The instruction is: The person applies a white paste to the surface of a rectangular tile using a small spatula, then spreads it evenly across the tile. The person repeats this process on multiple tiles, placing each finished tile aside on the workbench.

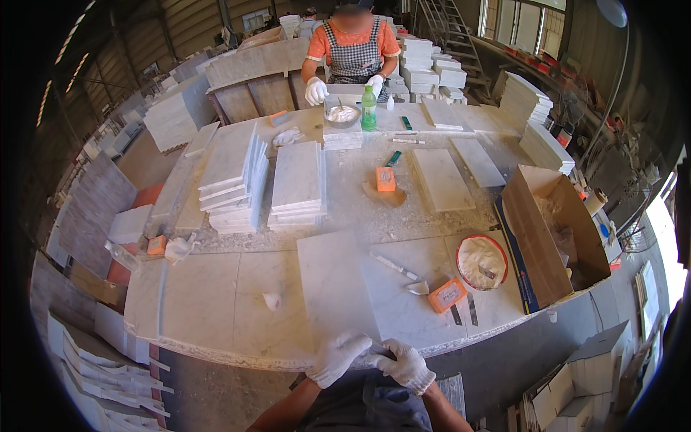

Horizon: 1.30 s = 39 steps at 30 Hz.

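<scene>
Landmark: marble slab [335, 291] lying flat at near edge of worktable [216, 302].

Left hand [337, 358], white glove, fingers curled loosely at slab's near edge; resting on or just short of it, can't tell which. Nothing visibly gripped. Right hand [407, 366], gloved, just right of left hand, fingers half closed over dark clothing below table edge; whether holding anything, can't tell.

Right of slab: scraper [394, 266], orange block [447, 294], red-rimmed bowl of white paste [481, 262], open cardboard box [554, 230] beyond. Far side of slab: two tile stacks [297, 186]. Small white lump [272, 301] left of slab.

Risks, as judged:
- Slab close to table rim; careless pull likely tips it off edge, chips or breaks.
- Dusty gloves on smooth stone: slip probable w/ one-handed lift.
- Scraper & block near slab's right side: may get swept off if slab is swung.
- Co-worker [353, 50] far side, well apart; no conflict.
</scene>
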Motion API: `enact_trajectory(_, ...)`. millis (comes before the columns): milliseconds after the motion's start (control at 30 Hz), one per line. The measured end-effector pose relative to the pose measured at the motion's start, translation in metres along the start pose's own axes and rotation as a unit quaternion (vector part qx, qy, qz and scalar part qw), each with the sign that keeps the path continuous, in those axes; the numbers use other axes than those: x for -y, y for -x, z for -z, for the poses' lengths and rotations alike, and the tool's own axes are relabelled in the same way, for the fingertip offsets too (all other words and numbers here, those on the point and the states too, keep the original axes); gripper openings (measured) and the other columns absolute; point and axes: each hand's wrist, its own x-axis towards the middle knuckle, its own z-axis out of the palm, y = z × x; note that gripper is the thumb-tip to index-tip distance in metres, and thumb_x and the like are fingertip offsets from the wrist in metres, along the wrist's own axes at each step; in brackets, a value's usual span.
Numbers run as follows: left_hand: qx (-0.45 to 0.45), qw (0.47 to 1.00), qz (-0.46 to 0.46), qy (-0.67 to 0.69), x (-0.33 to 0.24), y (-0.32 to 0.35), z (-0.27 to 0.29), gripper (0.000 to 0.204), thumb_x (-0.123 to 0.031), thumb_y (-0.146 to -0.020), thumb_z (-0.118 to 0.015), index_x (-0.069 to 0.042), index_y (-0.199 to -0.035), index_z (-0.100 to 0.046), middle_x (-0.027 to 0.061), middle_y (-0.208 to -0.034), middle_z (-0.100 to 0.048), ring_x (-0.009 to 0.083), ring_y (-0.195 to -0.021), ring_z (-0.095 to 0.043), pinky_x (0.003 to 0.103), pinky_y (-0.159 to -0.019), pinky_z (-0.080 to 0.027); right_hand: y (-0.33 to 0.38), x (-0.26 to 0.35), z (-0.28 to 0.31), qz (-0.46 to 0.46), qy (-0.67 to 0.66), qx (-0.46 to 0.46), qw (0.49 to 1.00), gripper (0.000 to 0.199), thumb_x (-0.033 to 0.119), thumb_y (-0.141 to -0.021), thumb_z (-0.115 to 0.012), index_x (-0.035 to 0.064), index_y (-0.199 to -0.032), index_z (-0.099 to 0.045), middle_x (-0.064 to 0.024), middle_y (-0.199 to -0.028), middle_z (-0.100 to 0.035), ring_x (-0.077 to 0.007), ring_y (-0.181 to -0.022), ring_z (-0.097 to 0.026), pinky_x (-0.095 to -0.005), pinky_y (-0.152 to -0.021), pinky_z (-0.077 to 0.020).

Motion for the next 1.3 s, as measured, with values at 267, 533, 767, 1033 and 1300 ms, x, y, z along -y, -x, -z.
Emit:
enact_trajectory(267, 0.004, 0.984, -0.101, -0.148, -0.008, -0.002, 0.003, 0.031, -0.026, -0.1, -0.078, 0.0, -0.118, -0.077, 0.0092, -0.111, -0.079, 0.0154, -0.1, -0.073, 0.03, -0.091, -0.055, 0.003, -0.003, 0.01, -0.098, -0.166, 0.004, 0.981, 0.024, 0.014, -0.108, -0.065, -0.003, -0.125, -0.07, -0.003, -0.087, -0.07, -0.0091, -0.074, -0.066, -0.0261, -0.067, -0.0583)
enact_trajectory(533, -0.16, 0.627, -0.416, -0.639, -0.048, -0.091, 0.049, 0.058, -0.047, -0.101, -0.066, -0.011, -0.147, -0.061, 0.0208, -0.156, -0.056, 0.038, -0.151, -0.045, 0.055, -0.124, -0.036, 0.008, -0.036, 0.049, -0.094, -0.263, -0.221, 0.935, 0.033, 0.024, -0.112, -0.059, 0.0031, -0.137, -0.066, 0.0019, -0.105, -0.064, -0.0086, -0.083, -0.063, -0.0277, -0.072, -0.0564)
enact_trajectory(767, 0.382, 0.712, -0.481, -0.34, 0.037, -0.002, -0.029, 0.056, -0.051, -0.102, -0.061, -0.011, -0.141, -0.066, 0.0157, -0.154, -0.059, 0.0328, -0.153, -0.045, 0.056, -0.131, -0.025, -0.023, -0.037, 0.058, -0.026, -0.217, -0.16, 0.963, 0.044, 0.011, -0.106, -0.062, 0.0027, -0.149, -0.06, 0.0001, -0.096, -0.064, -0.0086, -0.077, -0.062, -0.0258, -0.068, -0.057)
enact_trajectory(1033, -0.107, 0.698, -0.508, -0.493, 0.02, -0.001, 0.019, 0.039, -0.025, -0.082, -0.083, -0.011, -0.117, -0.072, 0.0096, -0.121, -0.07, 0.0329, -0.125, -0.064, 0.055, -0.112, -0.049, -0.107, -0.024, 0.029, 0.086, 0.002, -0.068, 0.994, 0.036, 0.01, -0.103, -0.066, -0.0009, -0.138, -0.069, -0.0057, -0.1, -0.072, -0.0109, -0.078, -0.064, -0.0272, -0.072, -0.055)
enact_trajectory(1300, -0.151, 0.647, -0.512, -0.544, 0.036, -0.017, 0.033, 0.04, -0.032, -0.078, -0.084, -0.012, -0.111, -0.072, 0.0072, -0.119, -0.068, 0.0305, -0.121, -0.063, 0.054, -0.113, -0.048, -0.12, -0.012, 0.026, 0.152, 0.096, -0.051, 0.982, 0.033, 0.01, -0.103, -0.067, 0.0, -0.133, -0.072, -0.0103, -0.096, -0.07, -0.0169, -0.08, -0.066, -0.0313, -0.075, -0.0544)
